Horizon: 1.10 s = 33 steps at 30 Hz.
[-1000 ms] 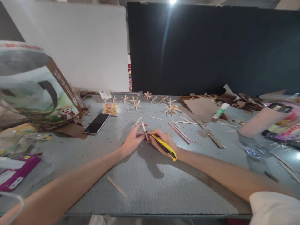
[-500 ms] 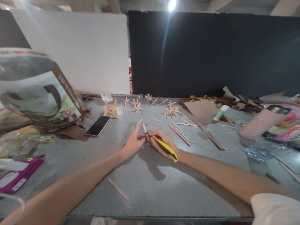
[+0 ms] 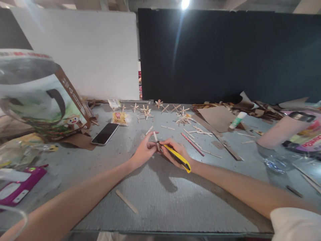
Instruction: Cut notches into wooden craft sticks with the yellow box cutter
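While it slants, the yellow cutter points forward-left

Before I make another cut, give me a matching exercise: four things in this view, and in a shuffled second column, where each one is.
Things
1. Yellow-and-black utility knife
2. Upward-tilted flat pale wooden stick
3. Flat rectangular dark-screened phone
4. Thin red striped straw

Places
A. On the grey table, left of both hands
B. Held by the left hand
C. On the table, right of both hands
D. Gripped in the right hand

Pairs: 1-D, 2-B, 3-A, 4-C
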Motion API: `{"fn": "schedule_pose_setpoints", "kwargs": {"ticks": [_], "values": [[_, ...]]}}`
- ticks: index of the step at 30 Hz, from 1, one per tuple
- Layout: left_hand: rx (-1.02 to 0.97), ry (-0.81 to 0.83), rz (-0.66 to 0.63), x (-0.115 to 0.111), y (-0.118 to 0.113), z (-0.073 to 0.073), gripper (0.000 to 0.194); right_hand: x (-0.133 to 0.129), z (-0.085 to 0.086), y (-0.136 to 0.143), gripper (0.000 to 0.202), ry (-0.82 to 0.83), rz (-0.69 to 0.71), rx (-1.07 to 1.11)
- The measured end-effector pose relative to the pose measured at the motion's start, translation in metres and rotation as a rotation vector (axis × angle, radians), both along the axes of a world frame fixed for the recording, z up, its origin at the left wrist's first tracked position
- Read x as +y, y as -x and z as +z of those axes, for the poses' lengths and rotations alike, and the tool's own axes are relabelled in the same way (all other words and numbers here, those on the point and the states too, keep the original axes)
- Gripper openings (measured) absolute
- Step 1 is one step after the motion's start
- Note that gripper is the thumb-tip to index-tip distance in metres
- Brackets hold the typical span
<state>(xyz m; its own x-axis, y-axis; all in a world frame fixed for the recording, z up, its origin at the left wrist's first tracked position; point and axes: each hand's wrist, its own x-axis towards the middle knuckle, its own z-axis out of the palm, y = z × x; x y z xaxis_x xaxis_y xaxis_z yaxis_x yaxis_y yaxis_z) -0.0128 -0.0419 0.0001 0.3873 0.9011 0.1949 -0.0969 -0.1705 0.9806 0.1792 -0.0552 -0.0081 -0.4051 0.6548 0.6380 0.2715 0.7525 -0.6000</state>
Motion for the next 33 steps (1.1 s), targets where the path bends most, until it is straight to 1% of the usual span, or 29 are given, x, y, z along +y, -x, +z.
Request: {"fn": "schedule_pose_setpoints", "kwargs": {"ticks": [3,7,10,13,16,19,21,25,28,33], "values": [[0.014,0.013,0.020,0.000,-0.001,0.000,0.062,0.001,0.001,-0.001,0.021,0.019,0.017,0.001],[0.014,0.021,0.028,0.001,-0.001,-0.002,0.059,0.003,-0.002,-0.003,0.023,0.095,0.037,0.021],[0.057,-0.026,0.026,0.001,-0.001,-0.002,0.061,0.005,-0.007,-0.004,0.024,0.124,0.039,0.044],[0.133,-0.108,0.022,0.000,0.001,-0.002,0.061,0.007,-0.012,-0.004,0.022,0.140,0.005,0.054],[0.150,-0.116,-0.002,-0.001,0.001,-0.002,0.064,0.009,-0.014,-0.004,0.023,0.162,-0.011,0.055],[0.121,-0.063,-0.034,0.000,0.002,-0.002,0.070,0.009,-0.013,-0.004,0.023,0.165,0.001,0.051],[0.119,-0.057,-0.044,-0.001,0.002,-0.002,0.071,0.009,-0.012,-0.003,0.023,0.163,0.000,0.058],[0.166,-0.136,-0.025,-0.001,0.003,-0.002,0.070,0.008,-0.012,-0.003,0.024,0.164,-0.006,0.090],[0.195,-0.165,-0.037,-0.003,0.004,-0.002,0.072,0.008,-0.012,-0.003,0.024,0.166,-0.006,0.083],[0.156,-0.094,-0.026,-0.004,0.003,0.000,0.072,0.007,-0.009,-0.003,0.024,0.136,-0.009,0.049]]}}
